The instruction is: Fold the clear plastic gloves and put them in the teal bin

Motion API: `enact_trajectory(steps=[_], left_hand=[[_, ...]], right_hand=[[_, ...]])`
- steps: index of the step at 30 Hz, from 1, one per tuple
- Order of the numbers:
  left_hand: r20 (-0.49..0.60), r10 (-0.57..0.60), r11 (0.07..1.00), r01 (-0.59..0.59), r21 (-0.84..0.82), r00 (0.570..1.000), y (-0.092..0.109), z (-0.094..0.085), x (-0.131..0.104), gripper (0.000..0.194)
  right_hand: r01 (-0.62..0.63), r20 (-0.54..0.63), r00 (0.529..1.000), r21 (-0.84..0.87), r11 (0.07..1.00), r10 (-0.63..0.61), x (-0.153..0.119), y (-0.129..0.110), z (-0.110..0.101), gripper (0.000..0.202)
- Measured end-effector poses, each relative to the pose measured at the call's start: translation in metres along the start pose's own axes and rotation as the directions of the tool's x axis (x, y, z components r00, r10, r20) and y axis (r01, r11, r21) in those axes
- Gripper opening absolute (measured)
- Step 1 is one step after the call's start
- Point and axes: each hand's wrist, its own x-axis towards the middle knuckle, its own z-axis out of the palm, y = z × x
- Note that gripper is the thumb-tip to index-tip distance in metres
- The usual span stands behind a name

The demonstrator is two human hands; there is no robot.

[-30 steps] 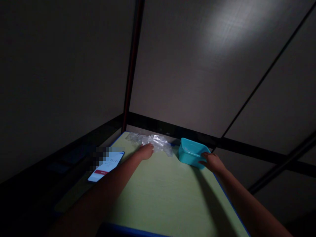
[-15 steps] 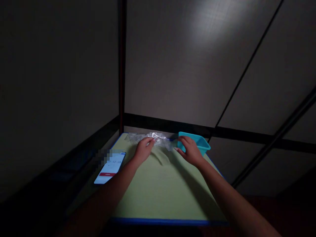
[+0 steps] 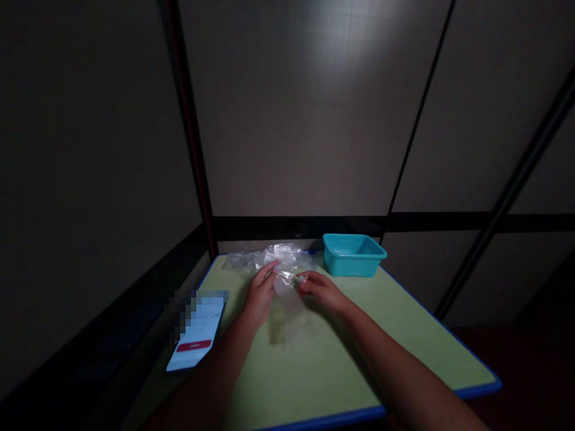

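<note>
Between my two hands hangs a clear plastic bag, its lower part see-through over the table. My left hand pinches its upper left edge. The fingers of my right hand are closed on its right edge. Behind them, more crumpled clear plastic lies along the back of the green table. Whether the bag holds anything cannot be made out.
A turquoise basket stands at the back right of the table. A lit phone lies at the left edge. Dark panelled walls rise behind and to the left.
My right hand has moved from beside the basket to the bag and closed on it. The bag is now held up nearer to me, off the crumpled plastic. The view has shifted.
</note>
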Motion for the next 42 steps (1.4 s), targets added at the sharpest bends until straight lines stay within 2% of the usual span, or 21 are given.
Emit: enact_trajectory(steps=[5,9,12,14,19,22,25,28,31,33,37,39,42], left_hand=[[0.081,0.034,0.995,-0.041,0.094,0.996,0.007,0.01,-0.016,0.047],[0.135,-0.072,0.991,0.056,0.118,0.988,0.007,0.013,-0.022,0.056],[0.136,-0.062,0.995,0.051,0.082,0.989,0.005,0.012,-0.02,0.051],[0.14,-0.06,0.997,0.051,0.066,0.988,0.005,0.011,-0.019,0.048],[0.165,-0.168,0.985,0.162,0.053,0.972,0.01,0.014,-0.021,0.055],[0.182,-0.177,0.984,0.169,0.06,0.967,0.013,0.016,-0.022,0.056],[0.164,-0.129,0.991,0.12,0.066,0.978,0.013,0.016,-0.022,0.054],[0.138,-0.087,0.995,0.079,0.061,0.987,0.011,0.015,-0.021,0.052],[0.135,-0.102,0.992,0.091,0.089,0.986,0.01,0.014,-0.022,0.053],[0.134,-0.145,0.986,0.131,0.106,0.98,0.009,0.015,-0.023,0.056],[0.121,-0.244,0.969,0.237,0.076,0.962,0.007,0.015,-0.023,0.055],[0.14,-0.305,0.952,0.3,0.059,0.942,0.005,0.014,-0.022,0.053],[0.183,-0.39,0.921,0.381,0.08,0.903,0.005,0.012,-0.022,0.046]], right_hand=[[0.02,0.0,1.0,0.049,0.999,-0.02,-0.004,-0.001,0.009,0.037],[0.061,0.009,0.998,0.046,0.997,-0.061,-0.007,-0.005,0.012,0.036],[0.08,-0.05,0.996,0.054,0.995,-0.078,-0.005,-0.005,0.009,0.035],[0.066,-0.075,0.995,0.082,0.994,-0.06,-0.003,-0.003,0.006,0.035],[0.005,-0.078,0.997,0.165,0.986,0.008,-0.001,0.0,0.001,0.04],[-0.07,-0.012,0.997,0.184,0.98,0.074,-0.004,-0.003,0.003,0.04],[-0.142,0.054,0.989,0.158,0.977,0.135,-0.008,-0.005,0.005,0.044],[-0.185,0.207,0.964,0.077,0.98,0.166,-0.009,-0.002,0.005,0.045],[-0.19,0.333,0.927,0.019,0.982,0.173,-0.008,0.001,0.004,0.041],[-0.167,0.294,0.945,0.046,0.985,0.147,-0.006,0.003,0.002,0.039],[-0.042,0.063,0.997,0.114,0.993,0.035,-0.001,0.005,-0.003,0.039],[0.019,-0.05,0.999,0.118,0.993,-0.013,0.001,0.004,-0.005,0.038],[0.019,-0.151,0.988,0.101,0.995,-0.003,0.004,0.004,-0.008,0.033]])
